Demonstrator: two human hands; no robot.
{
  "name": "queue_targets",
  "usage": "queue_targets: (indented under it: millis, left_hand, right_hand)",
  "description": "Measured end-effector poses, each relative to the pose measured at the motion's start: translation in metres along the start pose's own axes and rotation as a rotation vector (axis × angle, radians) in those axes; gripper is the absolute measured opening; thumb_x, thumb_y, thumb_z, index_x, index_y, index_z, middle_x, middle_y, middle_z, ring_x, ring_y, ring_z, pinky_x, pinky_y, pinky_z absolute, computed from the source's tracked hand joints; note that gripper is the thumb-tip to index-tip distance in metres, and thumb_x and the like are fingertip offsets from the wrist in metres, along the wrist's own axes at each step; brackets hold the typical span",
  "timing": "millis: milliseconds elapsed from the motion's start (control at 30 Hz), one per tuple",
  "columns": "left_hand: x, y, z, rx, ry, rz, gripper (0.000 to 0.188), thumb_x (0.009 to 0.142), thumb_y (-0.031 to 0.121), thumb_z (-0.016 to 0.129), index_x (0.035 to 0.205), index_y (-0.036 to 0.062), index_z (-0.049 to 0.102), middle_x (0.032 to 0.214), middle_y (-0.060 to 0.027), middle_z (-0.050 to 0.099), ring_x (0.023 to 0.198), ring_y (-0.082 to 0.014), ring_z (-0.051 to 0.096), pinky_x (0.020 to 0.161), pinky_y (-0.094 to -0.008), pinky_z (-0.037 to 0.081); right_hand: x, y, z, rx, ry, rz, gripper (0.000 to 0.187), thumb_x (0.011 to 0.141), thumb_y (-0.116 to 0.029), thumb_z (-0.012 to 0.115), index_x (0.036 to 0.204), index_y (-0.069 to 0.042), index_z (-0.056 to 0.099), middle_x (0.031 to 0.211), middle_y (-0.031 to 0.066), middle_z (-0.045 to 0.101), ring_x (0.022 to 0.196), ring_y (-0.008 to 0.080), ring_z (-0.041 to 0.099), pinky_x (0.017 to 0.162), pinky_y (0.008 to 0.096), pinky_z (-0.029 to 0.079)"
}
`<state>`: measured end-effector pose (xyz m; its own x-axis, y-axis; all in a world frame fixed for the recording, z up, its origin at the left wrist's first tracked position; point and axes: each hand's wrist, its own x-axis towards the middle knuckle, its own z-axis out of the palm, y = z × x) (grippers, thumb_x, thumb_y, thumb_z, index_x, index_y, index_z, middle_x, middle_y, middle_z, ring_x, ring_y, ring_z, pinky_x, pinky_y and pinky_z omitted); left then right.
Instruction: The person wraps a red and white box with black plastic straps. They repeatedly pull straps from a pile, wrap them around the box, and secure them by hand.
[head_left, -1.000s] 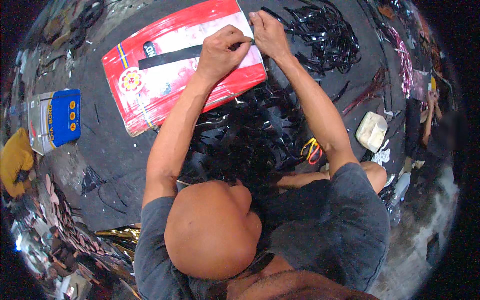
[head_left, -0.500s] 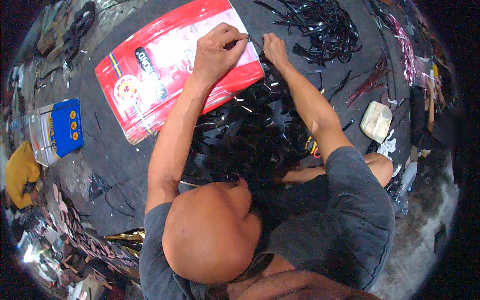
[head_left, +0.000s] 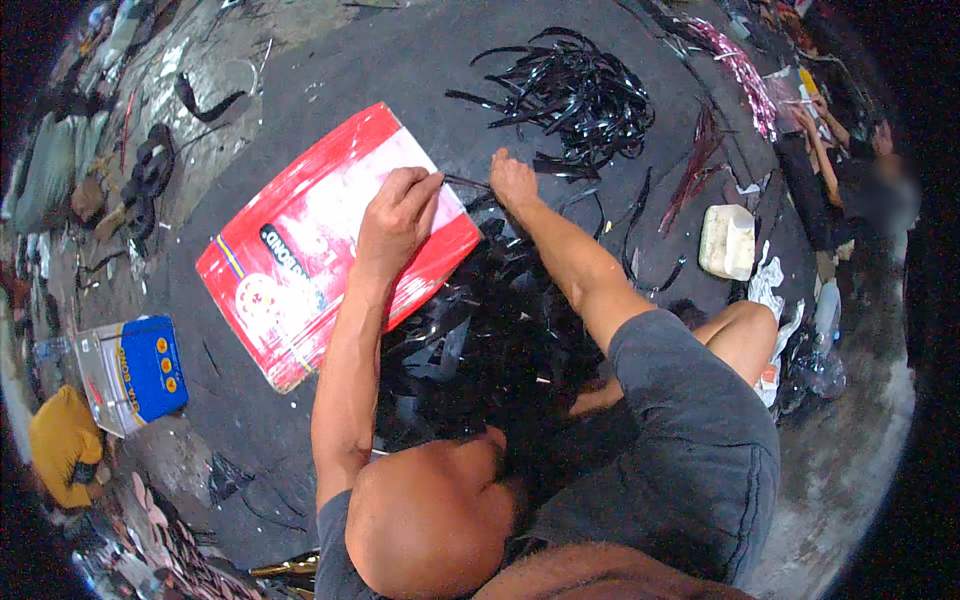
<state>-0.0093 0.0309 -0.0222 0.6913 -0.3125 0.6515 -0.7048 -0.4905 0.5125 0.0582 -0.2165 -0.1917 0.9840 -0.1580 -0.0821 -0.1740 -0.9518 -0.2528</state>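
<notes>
A thin black strip [head_left: 466,183] stretches between my two hands. My left hand [head_left: 398,218] pinches one end between thumb and fingertips, above the pale part of a red and white box-like tin [head_left: 335,180] lying on its side. Past the tin's right edge, my right hand [head_left: 513,182] is closed on the other end, its fingers partly hidden. Below the hands, shiny black scraps [head_left: 460,335] lie heaped in front of my crossed leg. Beyond my right hand is a loose pile of glossy black strips [head_left: 590,105].
To the left stand a blue and grey tin [head_left: 152,370] and a mustard-yellow bundle [head_left: 62,445]. On the right are a whitish block-shaped container [head_left: 727,242], dark red strips [head_left: 694,175] and pink shiny strips [head_left: 745,80]. Another person's arm [head_left: 822,150] shows at the far right.
The whole view has shifted, with the tin and my hands now lower and further left in it. My hands are slightly further apart, and the strip between them looks straighter.
</notes>
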Motion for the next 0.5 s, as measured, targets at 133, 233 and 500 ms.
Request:
queue_targets:
  millis: [133,233,500]
  left_hand:
    - [0.002,0.001,0.001,0.097,-0.03,0.127,0.024,0.082,0.0,0.073,0.107,0.0001,0.071,0.097,-0.0106,0.066,0.085,-0.0253,0.066,0.07,-0.0353,0.056]
    - [-0.003,0.003,-0.005,0.142,-0.066,0.157,0.026,0.082,0.0,0.072,0.107,-0.0016,0.071,0.098,-0.0108,0.066,0.083,-0.0251,0.065,0.07,-0.0349,0.056]
    - [-0.003,0.027,-0.017,0.255,-0.16,0.228,0.035,0.081,0.004,0.071,0.115,-0.002,0.068,0.102,-0.0113,0.067,0.083,-0.0256,0.065,0.072,-0.0368,0.055]
  right_hand:
    - [0.005,0.02,0.008,-0.039,0.105,0.016,0.029,0.099,-0.022,0.042,0.108,0.002,0.056,0.086,0.0261,0.073,0.08,0.0435,0.073,0.071,0.0541,0.059]
    - [0.004,0.027,0.005,-0.047,0.085,0.037,0.032,0.103,-0.025,0.039,0.11,0.002,0.054,0.088,0.0268,0.073,0.084,0.0446,0.072,0.073,0.0545,0.059]
    - [-0.007,0.075,-0.038,-0.126,-0.033,0.049,0.027,0.096,-0.017,0.045,0.106,0.001,0.062,0.101,0.0289,0.071,0.101,0.0418,0.071,0.085,0.0554,0.056]
